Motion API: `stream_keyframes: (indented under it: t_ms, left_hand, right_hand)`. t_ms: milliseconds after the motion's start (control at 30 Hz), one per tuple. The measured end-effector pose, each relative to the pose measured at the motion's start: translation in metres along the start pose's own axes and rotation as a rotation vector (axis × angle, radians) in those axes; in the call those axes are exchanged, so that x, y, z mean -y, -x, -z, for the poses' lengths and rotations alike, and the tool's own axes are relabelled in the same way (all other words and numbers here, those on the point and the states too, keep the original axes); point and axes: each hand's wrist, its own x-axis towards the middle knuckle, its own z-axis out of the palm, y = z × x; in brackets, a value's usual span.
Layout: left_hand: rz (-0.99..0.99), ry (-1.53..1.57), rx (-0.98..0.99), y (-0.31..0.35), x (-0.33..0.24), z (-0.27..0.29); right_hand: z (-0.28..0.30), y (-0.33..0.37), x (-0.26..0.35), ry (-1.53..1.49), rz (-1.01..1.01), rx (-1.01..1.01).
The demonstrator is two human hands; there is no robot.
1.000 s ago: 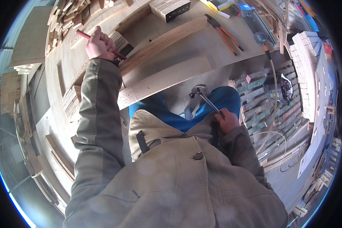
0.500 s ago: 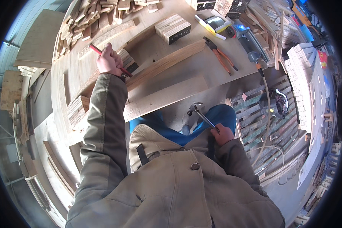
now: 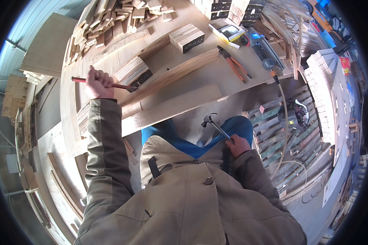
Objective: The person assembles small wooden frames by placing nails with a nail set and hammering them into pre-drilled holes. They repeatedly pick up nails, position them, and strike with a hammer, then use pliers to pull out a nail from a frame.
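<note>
My left hand [image 3: 99, 84] is closed round a slim red bar [image 3: 80, 79], which lies almost level across my fist. Its dark tip reaches the gap between a block of layered wood [image 3: 131, 70] and a long wooden strip [image 3: 178, 71]; whether it touches either I cannot tell. Below the table edge, close to my right thigh, my right hand [image 3: 238, 145] grips a claw hammer [image 3: 220, 130] by its handle, head pointing up and away. A second layered block [image 3: 187, 37] sits farther along the wooden frame. Nearer me lies a wide plank [image 3: 176, 104] along the table edge.
Orange-handled pliers [image 3: 235, 65], a nail gun [image 3: 265, 51] with an air hose [image 3: 284, 102] and a yellow-and-white tool [image 3: 227, 33] lie on the right of the table [image 3: 159, 26]. Scrap wood [image 3: 114, 18] is heaped at the far left. A slatted pallet [image 3: 274, 134] lies at right.
My left hand has shifted left and slightly toward me, and the red bar has swung from slanted to nearly level. The near layered block now shows more fully. The hammer stays by my thigh.
</note>
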Motion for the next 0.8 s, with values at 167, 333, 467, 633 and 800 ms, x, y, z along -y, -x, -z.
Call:
stream_keyframes:
  t_ms: [167, 333, 467, 633, 800]
  left_hand:
    - [-0.195, -0.004, -0.067, 0.015, -0.085, 0.055]
    - [-0.312, -0.101, -0.252, 0.040, -0.135, 0.119]
    - [-0.384, -0.153, -0.366, 0.059, -0.145, 0.154]
    - [-0.404, -0.146, -0.363, 0.066, -0.145, 0.163]
    - [-0.417, -0.158, -0.280, 0.061, -0.145, 0.158]
  right_hand:
    - [-0.002, -0.007, -0.004, 0.003, 0.027, 0.027]
    - [-0.006, -0.012, -0.002, 0.055, 0.106, 0.004]
    - [-0.006, -0.015, 0.000, 0.043, 0.112, 0.039]
    - [-0.007, -0.018, 0.000, 0.063, 0.121, 0.046]
    - [-0.008, -0.015, 0.004, 0.101, 0.130, 0.021]
